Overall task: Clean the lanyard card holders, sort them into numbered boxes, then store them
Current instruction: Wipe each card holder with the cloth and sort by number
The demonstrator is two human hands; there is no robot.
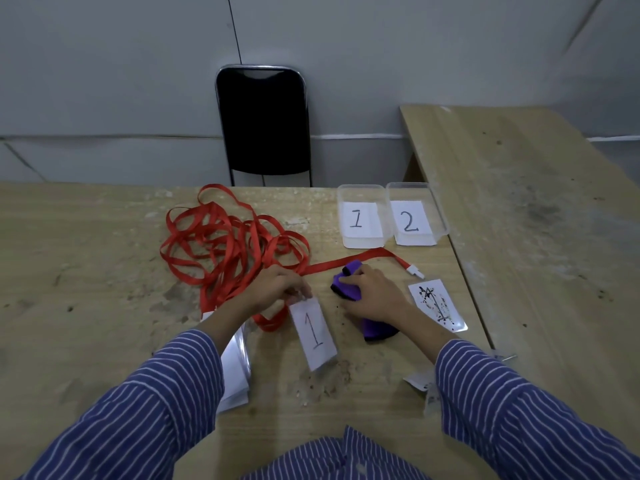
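My left hand (277, 289) pinches the top edge of a card holder (313, 336) marked "1", which lies flat on the table. My right hand (372, 294) grips a purple cloth (346, 284) just right of that holder. A tangle of red lanyards (228, 247) lies behind my left hand; one strap runs right to a white clip (414, 271). An ink-stained card holder (437, 305) lies at the right. Two clear boxes labelled "1" (360, 220) and "2" (412, 218) stand at the back.
A stack of card holders (235, 368) lies under my left forearm. More holders (420, 381) peek out by my right sleeve. A black chair (263, 126) stands behind the wooden table (86, 271). A second table (536, 202) adjoins on the right.
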